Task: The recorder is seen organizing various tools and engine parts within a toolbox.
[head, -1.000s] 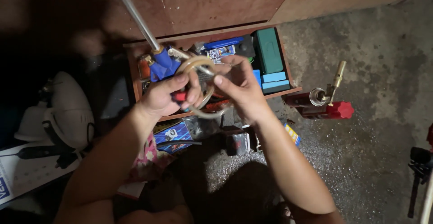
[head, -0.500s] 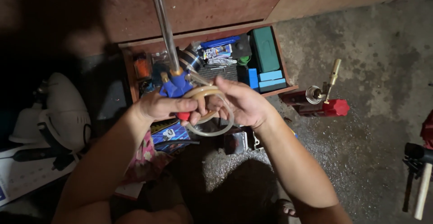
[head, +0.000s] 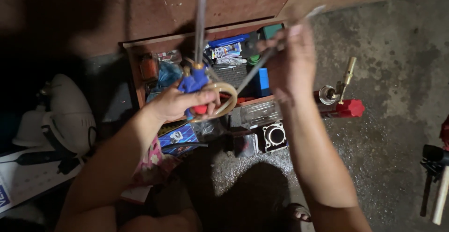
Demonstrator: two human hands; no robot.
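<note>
My left hand [head: 175, 105] grips a blue spray-gun handle [head: 195, 80] with a red trigger and a long metal rod [head: 201, 19] that points up out of view. A coil of clear tubing [head: 223, 97] rests against the fingers of that hand. My right hand [head: 292, 64] is raised and blurred over the open wooden drawer [head: 135, 73], pulling a straight length of the tubing [head: 255, 71] taut up to the right.
The drawer holds small tools, a green box [head: 273, 30] and blue blocks [head: 263, 80]. A red gas torch with a brass nozzle [head: 343, 99] lies on the concrete floor at right. A white fan [head: 65, 115] sits at left. Packets and a metal housing [head: 274, 136] lie below the drawer.
My right hand has lifted up and to the right, drawing tubing out of the coil. The rod has swung more upright. My left hand keeps its grip.
</note>
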